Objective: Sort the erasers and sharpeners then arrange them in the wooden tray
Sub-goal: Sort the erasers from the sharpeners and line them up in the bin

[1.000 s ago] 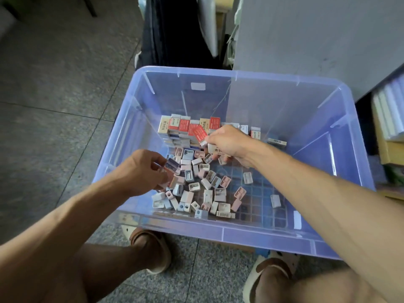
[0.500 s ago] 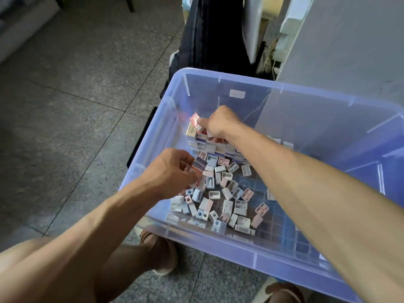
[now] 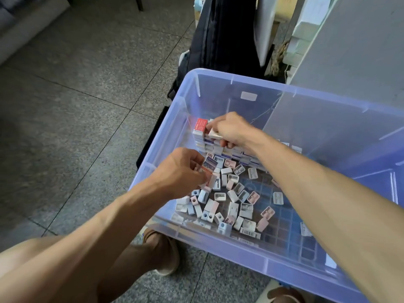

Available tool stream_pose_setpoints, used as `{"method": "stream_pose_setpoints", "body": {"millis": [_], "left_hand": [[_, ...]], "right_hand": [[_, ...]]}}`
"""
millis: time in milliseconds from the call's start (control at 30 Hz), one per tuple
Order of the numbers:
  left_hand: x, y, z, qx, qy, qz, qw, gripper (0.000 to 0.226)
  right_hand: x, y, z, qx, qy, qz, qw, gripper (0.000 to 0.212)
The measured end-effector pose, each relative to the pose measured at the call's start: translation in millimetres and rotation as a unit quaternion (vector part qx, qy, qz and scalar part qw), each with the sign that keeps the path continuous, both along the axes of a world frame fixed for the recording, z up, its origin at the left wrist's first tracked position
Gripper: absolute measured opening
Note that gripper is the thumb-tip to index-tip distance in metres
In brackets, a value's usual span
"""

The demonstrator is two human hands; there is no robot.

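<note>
Two hands are working inside a big see-through blue bin (image 3: 229,88) in the head view; the right hand (image 3: 229,130) is reaching to the far left corner and is pinching one flat eraser (image 3: 213,134) right over the eraser stack (image 3: 218,145); a red-topped eraser (image 3: 201,124) is sitting on the stack's left end, just beside those fingers; the stack's long side is running left to right along the far wall, so the right hand is the nearer one for laying the next piece down; the left hand (image 3: 179,173) is curling round a small bunch of erasers (image 3: 209,166), just above the loose sharpeners (image 3: 231,193); these are little blocky plastic pieces, pale blue, pink and white, lying every which way on the bin's gridded floor; no wooden tray is showing.
</note>
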State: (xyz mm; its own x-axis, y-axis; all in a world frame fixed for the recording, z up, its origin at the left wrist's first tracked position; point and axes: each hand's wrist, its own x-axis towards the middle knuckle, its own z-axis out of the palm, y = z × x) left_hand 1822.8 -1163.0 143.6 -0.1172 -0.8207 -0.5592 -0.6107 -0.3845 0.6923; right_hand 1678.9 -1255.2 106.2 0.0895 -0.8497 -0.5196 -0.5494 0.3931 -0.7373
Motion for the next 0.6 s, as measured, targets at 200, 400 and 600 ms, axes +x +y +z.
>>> {"method": "stream_pose_setpoints", "body": {"millis": [200, 400, 600], "left_hand": [[-1.7, -0.7, 3.4, 0.007, 0.006, -0.002, 1.0, 0.012], [-2.0, 0.0, 5.8, 0.005, 0.004, -0.004, 1.0, 0.011], [-1.7, -1.8, 2.7, -0.006, 0.001, -0.01, 1.0, 0.01]], "right_hand": [[-27.2, 13.3, 1.4, -0.018, -0.013, -0.105, 0.994, 0.013], [-20.0, 13.5, -13.7, -0.033, -0.058, -0.278, 0.958, 0.005], [1.4, 3.6, -30.9, -0.055, -0.055, -0.316, 0.945, 0.014]]}}
